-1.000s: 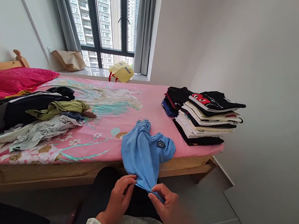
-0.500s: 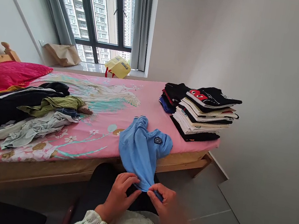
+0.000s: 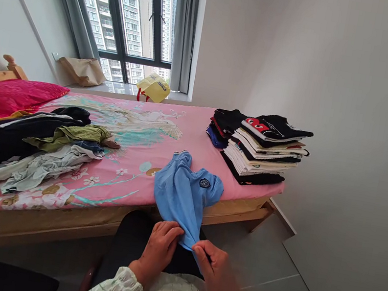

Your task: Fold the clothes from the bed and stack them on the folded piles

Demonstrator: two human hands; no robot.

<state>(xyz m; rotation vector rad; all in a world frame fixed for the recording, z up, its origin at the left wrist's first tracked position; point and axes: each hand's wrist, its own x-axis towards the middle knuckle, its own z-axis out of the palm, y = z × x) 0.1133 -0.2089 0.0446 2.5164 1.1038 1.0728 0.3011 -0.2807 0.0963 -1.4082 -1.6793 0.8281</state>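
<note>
A light blue shirt [image 3: 179, 192] with a dark round badge drapes over the front edge of the bed, its lower end hanging toward my lap. My left hand [image 3: 160, 244] is closed on the left side of that lower end, fingers over the cloth. On the right side, my right hand [image 3: 210, 262] pinches the hem between thumb and fingers. Between the two hands the cloth is gathered and narrow. The shirt's upper part lies loosely on the pink bedsheet [image 3: 130, 169].
Folded clothes [image 3: 263, 150] stand in a tall stack at the bed's right end, beside a shorter dark stack [image 3: 221, 125]. Loose clothes [image 3: 38, 139] lie heaped on the left. A yellow bag [image 3: 154, 87] and a brown paper bag [image 3: 83, 71] sit by the window.
My left hand has closed more around the cloth, its thumb no longer stretched toward my right hand. My right hand keeps its pinch. The shirt's upper part stays where it was.
</note>
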